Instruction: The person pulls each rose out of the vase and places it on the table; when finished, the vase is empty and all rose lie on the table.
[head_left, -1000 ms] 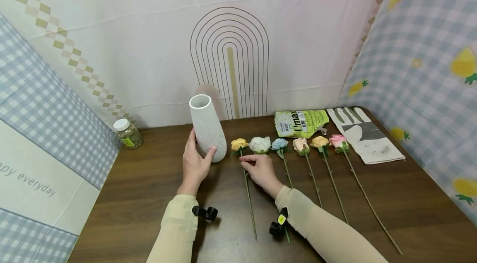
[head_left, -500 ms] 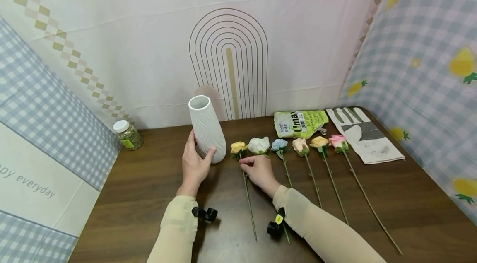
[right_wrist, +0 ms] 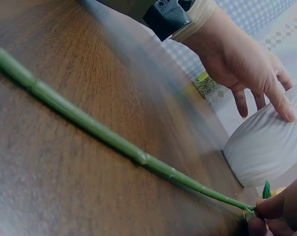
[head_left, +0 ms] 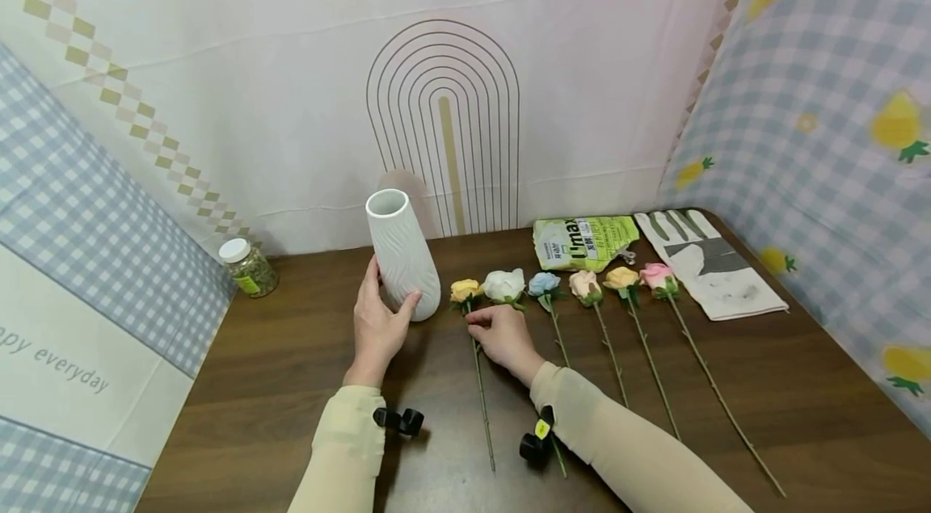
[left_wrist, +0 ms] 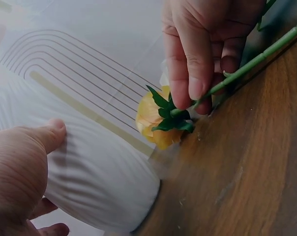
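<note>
My left hand grips the lower side of a white ribbed vase, thumb on the near side and fingers around the left. The vase stands with its mouth upward. To its right, my right hand pinches the green stem of a yellow rose just under the bloom, between thumb and fingertips. That stem runs toward the near edge, low over the table. Beside it lie a white rose, its upper stem hidden by the right hand, and a blue rose.
Farther right lie a peach rose, another yellow rose and a pink rose. Behind them are a green packet and a folded cloth. A lidded jar stands at the back left by the curtain.
The lower end of the pinched yellow rose's stem has shifted slightly left. Both hands keep their holds, and the head view has tilted a little.
</note>
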`<state>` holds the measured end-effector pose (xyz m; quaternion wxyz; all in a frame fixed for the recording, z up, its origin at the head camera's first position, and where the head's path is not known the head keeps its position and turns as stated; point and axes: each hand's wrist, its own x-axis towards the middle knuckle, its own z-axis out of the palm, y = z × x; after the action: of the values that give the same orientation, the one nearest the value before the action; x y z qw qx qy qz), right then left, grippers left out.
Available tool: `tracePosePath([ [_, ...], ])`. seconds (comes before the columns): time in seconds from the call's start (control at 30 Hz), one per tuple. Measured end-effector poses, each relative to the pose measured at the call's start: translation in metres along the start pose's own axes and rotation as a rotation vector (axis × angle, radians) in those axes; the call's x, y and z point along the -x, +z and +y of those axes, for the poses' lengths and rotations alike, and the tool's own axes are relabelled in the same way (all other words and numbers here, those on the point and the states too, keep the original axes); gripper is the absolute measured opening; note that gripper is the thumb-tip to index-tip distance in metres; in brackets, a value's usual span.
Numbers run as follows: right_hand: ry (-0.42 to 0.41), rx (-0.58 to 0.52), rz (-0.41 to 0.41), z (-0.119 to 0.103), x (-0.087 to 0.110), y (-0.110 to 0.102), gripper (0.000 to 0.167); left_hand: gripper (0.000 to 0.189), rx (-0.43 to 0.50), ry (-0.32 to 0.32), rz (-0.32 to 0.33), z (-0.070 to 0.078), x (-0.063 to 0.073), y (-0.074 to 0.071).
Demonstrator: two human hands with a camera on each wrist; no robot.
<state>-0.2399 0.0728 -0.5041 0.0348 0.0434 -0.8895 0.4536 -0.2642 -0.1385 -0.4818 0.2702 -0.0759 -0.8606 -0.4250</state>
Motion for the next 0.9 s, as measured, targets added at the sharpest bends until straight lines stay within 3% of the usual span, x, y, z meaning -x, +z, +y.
tracePosePath([
  [0.27,-0.048,0.046,-0.011,-0.005,-0.001,-0.007,0.016,0.090,-0.023,-0.008,-0.031,0.007,-0.004,-0.005],
  [0.43,-0.097,0.058,-0.009,-0.015,0.006,-0.036,0.021,0.091,-0.044,-0.014,-0.050,0.010,-0.006,-0.018],
  [0.6,-0.188,0.047,0.002,-0.012,0.023,-0.104,0.029,0.088,-0.111,0.024,-0.084,0.011,-0.007,-0.052],
  [0.77,-0.343,0.216,0.193,0.017,0.051,-0.187,0.028,0.085,-0.232,0.097,-0.135,0.009,-0.003,-0.098],
  [0.9,-0.399,0.357,0.315,0.047,0.078,-0.243,0.034,0.083,-0.316,0.162,-0.152,0.004,0.008,-0.136],
])
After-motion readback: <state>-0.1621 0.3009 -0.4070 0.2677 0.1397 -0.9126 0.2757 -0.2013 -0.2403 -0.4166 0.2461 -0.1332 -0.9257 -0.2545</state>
